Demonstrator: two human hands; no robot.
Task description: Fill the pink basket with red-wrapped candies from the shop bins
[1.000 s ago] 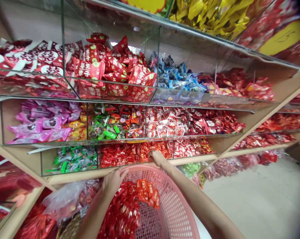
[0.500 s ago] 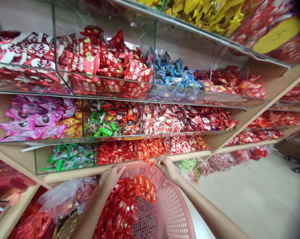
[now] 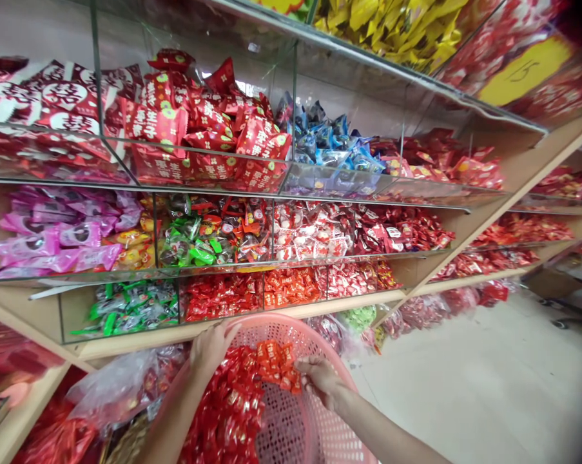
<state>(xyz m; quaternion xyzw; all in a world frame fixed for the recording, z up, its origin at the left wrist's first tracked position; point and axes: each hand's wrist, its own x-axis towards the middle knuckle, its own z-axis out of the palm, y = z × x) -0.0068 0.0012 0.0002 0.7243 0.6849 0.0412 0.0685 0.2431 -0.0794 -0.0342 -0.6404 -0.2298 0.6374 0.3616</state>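
Observation:
A round pink plastic basket (image 3: 349,412) with holes in its wall stands below the lowest shelf. My left hand (image 3: 212,348) is closed over its far left rim. Red-wrapped candies (image 3: 227,406) heap up along the basket's left side, and a small group of orange-wrapped candies (image 3: 274,361) lies beside them near the far wall. My right hand (image 3: 322,380) is inside the basket at the right edge of the orange group, its fingers curled together against the candies. What lies between those fingers is hidden.
Clear-fronted bins (image 3: 223,232) of wrapped candies fill the shelves ahead, with more orange candies (image 3: 291,288) in the bottom row just beyond the basket. Plastic bags (image 3: 121,386) sit under the shelf at left. Pale tiled floor (image 3: 465,386) stretches to the right.
My right hand has moved from the front of the bottom bins, where it held an orange-wrapped candy, down into the basket. My left hand stays on the rim. The view has shifted slightly.

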